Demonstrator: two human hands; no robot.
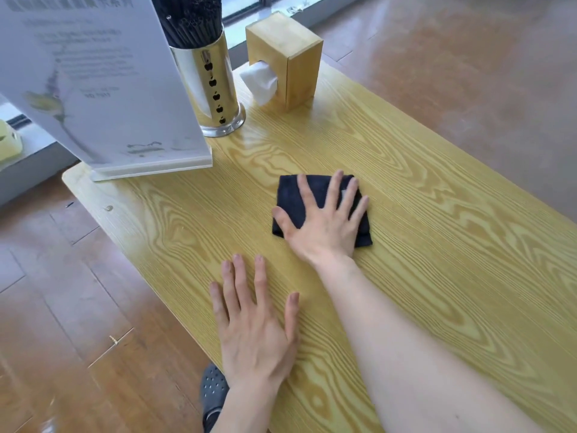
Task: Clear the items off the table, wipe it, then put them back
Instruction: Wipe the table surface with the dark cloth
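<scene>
On the yellow wood-grain table [437, 170], the right hand [324, 226] lay flat with fingers spread, pressing a folded dark cloth [293, 198] near the middle, grasping nothing. Nearer the front edge, the left hand [256, 326] rested flat and released on bare wood. At the far end stood a sign stand [103, 89], a metal straw holder [209, 89] and a wooden tissue box [290, 57].

A folded dark cloth [321, 209] lies flat under the right hand [324, 223]; sign [103, 85], straw holder [209, 85] and tissue box [287, 60] stand beyond it.
</scene>
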